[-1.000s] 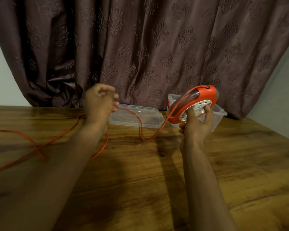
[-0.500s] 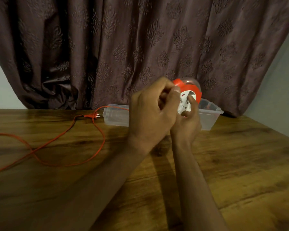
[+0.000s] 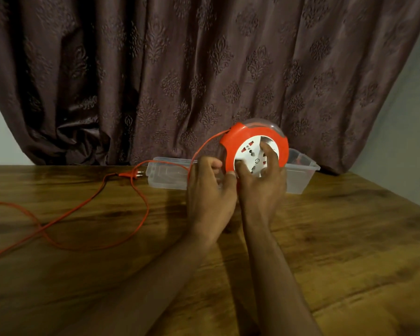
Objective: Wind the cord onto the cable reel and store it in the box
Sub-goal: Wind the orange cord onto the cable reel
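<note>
An orange cable reel (image 3: 233, 138) with a white socket face is held upright above the table, its face towards me. My right hand (image 3: 262, 180) grips it, fingers spread on the white face. My left hand (image 3: 209, 190) is beside it at the reel's lower left edge, closed on the orange cord (image 3: 204, 146) that leaves the reel's top. The cord runs down to the table and loops (image 3: 141, 221) leftward out of view. Its two-pin plug (image 3: 131, 175) lies by the lid. The clear plastic box (image 3: 301, 175) stands behind the reel.
A clear lid (image 3: 167, 175) lies flat left of the box. The wooden table (image 3: 349, 238) ends at a dark patterned curtain (image 3: 204, 69) at the back. A pale wall shows at the right.
My left hand came from the left over to the reel, pulling cord in. The reel has turned upright with its socket face towards me, and the loose loop on the table has shifted.
</note>
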